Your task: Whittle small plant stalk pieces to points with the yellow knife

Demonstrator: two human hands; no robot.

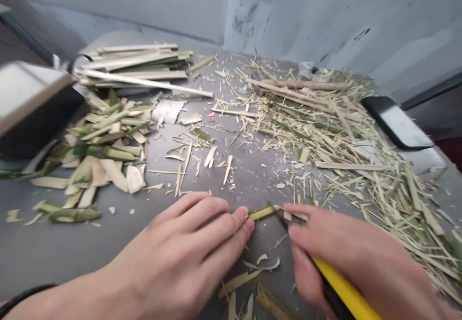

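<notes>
A short green bamboo strip (263,212) lies on the grey table top between my two hands. My left hand (195,248) is closed over its left part, fingers together and pressing it down from above. In my right hand (335,248) is a utility knife (341,286) with a yellow and black handle, gripped low and to the right of the strip. Its dark blade meets the strip's right end, beside my right fingertips. The part of the strip under my left fingers is hidden. Thin curled shavings (263,264) lie just below the strip.
Long pale bamboo strips (137,67) are stacked at the back left. Below them is a heap of short bamboo pieces (108,151), next to a white and black box-like object (34,103). Bamboo slivers (325,132) cover the right side, with a dark phone-like slab (397,122) among them.
</notes>
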